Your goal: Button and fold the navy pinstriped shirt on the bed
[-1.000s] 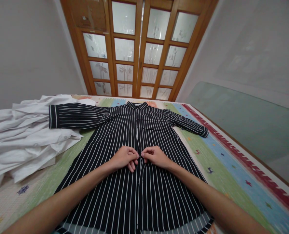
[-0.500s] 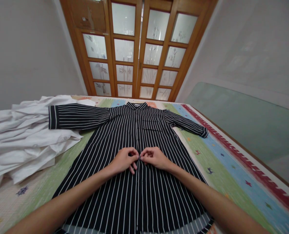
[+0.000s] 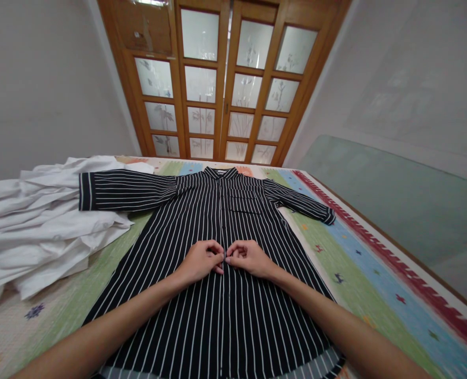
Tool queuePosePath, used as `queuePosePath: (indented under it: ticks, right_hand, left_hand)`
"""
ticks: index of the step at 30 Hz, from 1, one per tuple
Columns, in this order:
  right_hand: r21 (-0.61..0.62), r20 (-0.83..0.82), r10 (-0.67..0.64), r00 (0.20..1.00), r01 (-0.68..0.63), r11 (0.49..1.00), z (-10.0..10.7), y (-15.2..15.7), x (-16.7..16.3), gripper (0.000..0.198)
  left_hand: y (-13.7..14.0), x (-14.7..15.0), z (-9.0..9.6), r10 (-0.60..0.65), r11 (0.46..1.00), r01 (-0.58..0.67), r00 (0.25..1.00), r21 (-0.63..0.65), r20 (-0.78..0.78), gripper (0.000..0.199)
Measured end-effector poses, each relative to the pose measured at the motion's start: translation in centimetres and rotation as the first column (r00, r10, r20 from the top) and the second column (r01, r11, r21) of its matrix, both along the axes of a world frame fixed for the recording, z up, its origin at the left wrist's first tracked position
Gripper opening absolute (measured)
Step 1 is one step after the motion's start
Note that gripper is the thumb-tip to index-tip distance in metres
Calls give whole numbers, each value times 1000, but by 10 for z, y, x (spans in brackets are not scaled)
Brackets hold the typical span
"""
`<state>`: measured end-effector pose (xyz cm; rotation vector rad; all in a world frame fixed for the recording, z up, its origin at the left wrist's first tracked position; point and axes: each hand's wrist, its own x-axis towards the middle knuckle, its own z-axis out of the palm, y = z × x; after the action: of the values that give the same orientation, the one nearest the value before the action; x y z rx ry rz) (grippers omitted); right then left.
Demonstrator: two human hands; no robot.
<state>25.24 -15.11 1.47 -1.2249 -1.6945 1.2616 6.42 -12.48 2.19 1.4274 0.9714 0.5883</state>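
A black shirt (image 3: 194, 226) with white stripes lies spread front side up, its collar (image 3: 221, 172) at the far end and both sleeves stretched out sideways. My left hand (image 3: 204, 259) and my right hand (image 3: 249, 258) meet at the middle of its front. Each hand has thumb and fingers pinched together on the shirt's button placket (image 3: 223, 295), fingertips almost touching. Whatever button or buttonhole lies between them is hidden by the fingers. The hem curves along the near edge, showing a paler underside.
A heap of white cloth (image 3: 52, 226) lies at the left, partly under the striped sleeve. Beneath everything is a colourful patterned cover (image 3: 359, 268). A pale green board (image 3: 391, 184) stands along the right side. Wooden doors with glass panes (image 3: 202, 84) rise beyond the far edge.
My left hand's lower fingers, which hung down before, have curled in closer to the pinch. Both hands stay at the same spot on the placket; the shirt lies as before.
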Motion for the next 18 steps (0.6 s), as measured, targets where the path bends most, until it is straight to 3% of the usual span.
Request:
queuePosePath:
  ticks: [11, 18]
  right_hand:
    - [14, 4, -12, 1000, 11, 1000, 2, -1, -1, 19]
    - [2, -26, -25, 999, 25, 1000, 2, -1, -2, 9]
  left_hand:
    - [-2, 1, 3, -51, 999, 51, 998, -11, -21, 9]
    - [-1, 0, 1, 23, 998, -23, 1000, -55, -2, 13]
